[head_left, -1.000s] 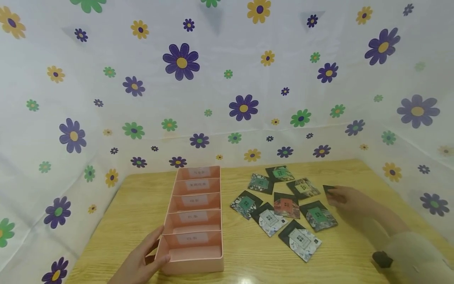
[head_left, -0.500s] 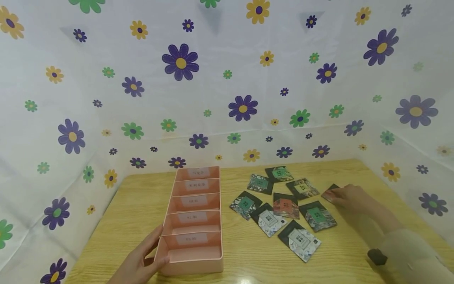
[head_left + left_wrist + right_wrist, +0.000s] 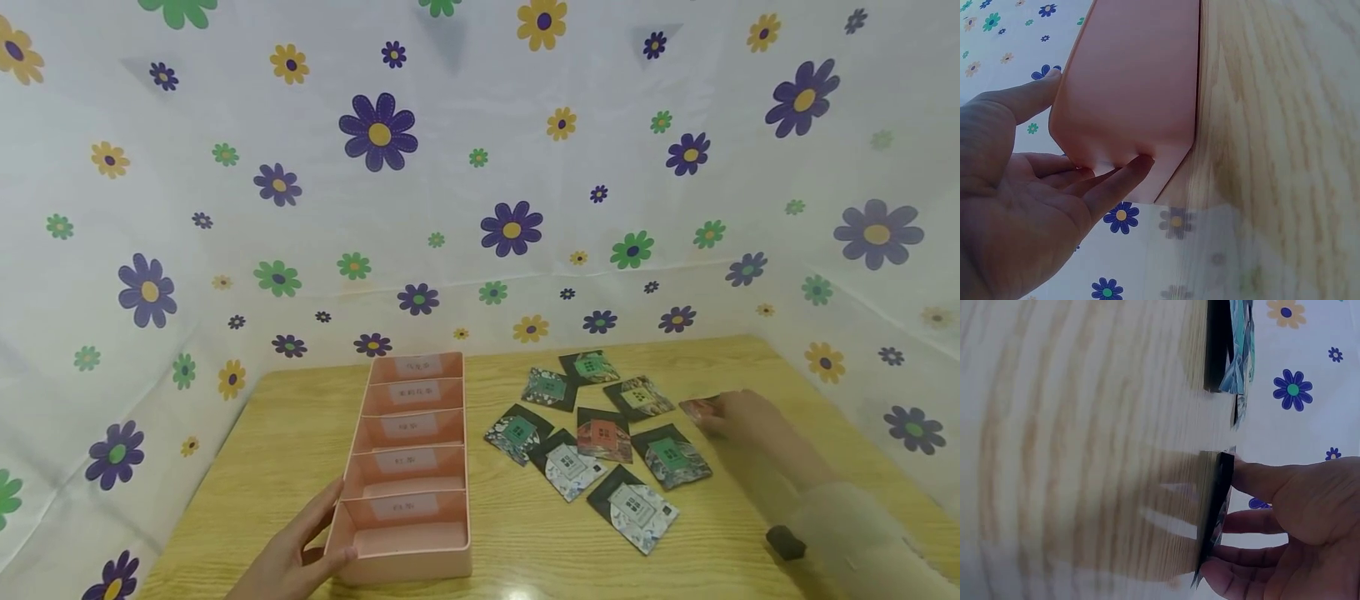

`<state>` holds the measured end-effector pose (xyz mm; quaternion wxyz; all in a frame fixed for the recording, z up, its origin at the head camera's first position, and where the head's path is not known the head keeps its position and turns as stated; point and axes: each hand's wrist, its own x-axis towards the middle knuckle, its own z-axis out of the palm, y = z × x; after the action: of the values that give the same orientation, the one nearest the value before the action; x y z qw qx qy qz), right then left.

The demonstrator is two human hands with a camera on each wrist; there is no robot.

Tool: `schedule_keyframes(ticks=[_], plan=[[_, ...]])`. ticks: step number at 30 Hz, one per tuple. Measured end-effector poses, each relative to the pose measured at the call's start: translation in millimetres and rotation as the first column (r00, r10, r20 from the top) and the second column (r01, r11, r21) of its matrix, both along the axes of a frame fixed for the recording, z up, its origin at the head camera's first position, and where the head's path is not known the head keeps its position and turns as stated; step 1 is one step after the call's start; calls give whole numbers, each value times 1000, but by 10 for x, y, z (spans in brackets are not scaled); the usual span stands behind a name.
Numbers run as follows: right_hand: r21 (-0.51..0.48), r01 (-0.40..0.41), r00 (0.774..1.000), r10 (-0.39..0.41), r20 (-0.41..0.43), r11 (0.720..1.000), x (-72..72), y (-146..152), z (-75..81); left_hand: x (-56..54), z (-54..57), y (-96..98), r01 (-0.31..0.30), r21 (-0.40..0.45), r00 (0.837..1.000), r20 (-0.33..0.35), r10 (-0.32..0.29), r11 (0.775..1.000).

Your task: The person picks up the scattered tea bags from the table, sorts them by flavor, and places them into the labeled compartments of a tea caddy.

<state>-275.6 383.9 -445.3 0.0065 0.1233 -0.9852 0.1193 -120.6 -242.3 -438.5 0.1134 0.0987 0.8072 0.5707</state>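
Note:
On the right of the table, my right hand [image 3: 757, 433] pinches a flat tea packet [image 3: 699, 407], of which a reddish part shows and the rest is covered by the hand. From the right wrist side, thumb and fingers are at opposite edges of the dark packet [image 3: 1217, 503], close over the wood. My left hand [image 3: 296, 542] grips the near left corner of a long pink compartment box [image 3: 408, 567]. Its thumb is at the front and its fingers lie along the side; the left wrist view shows fingertips [image 3: 1145, 161] against the box wall.
Several tea packets with green, red, yellow and white fronts lie loosely between box and right hand, among them a white one [image 3: 636, 508] nearest the front. Paper labels [image 3: 405, 506] mark the box's compartments. A flowered cloth [image 3: 450, 167] encloses the wooden table [image 3: 247, 483].
The packet in my right hand has turned: first a dark corner stuck up, now a reddish part shows. The right hand has shifted slightly. My left hand keeps its hold on the box.

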Motion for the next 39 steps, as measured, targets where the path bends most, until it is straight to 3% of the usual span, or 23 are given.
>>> schedule_keyframes(ticks=[5, 16, 18, 21, 25, 27, 33, 39], plan=[[2, 83, 996, -83, 18, 997, 52, -48, 18, -3, -29, -12, -6, -14, 1000, 0, 6, 1000], [-14, 139, 989, -140, -48, 990, 22, 26, 24, -16, -17, -23, 16, -3, 1000, 13, -16, 1000], [-12, 108, 993, -109, -55, 994, -12, 53, 50, -21, -22, -29, 26, -14, 1000, 2, -26, 1000], [0, -61, 993, 61, -104, 998, -83, 75, 73, -22, -28, -42, 40, -20, 999, -13, -41, 999], [-28, -324, 942, 320, -96, 946, -165, 71, 52, -12, -24, -38, 23, -7, 1000, 9, -23, 1000], [-57, -380, 925, 378, -44, 923, -183, 71, 39, -8, -19, -28, 14, 3, 1000, 16, -14, 1000], [-84, -379, 920, 385, 77, 922, -173, 85, 26, 0, -17, -7, 16, 15, 1000, -15, -16, 1000], [-61, -316, 945, 320, 63, 947, -210, 152, 20, 0, -24, -13, 20, 21, 999, -26, -20, 1000]])
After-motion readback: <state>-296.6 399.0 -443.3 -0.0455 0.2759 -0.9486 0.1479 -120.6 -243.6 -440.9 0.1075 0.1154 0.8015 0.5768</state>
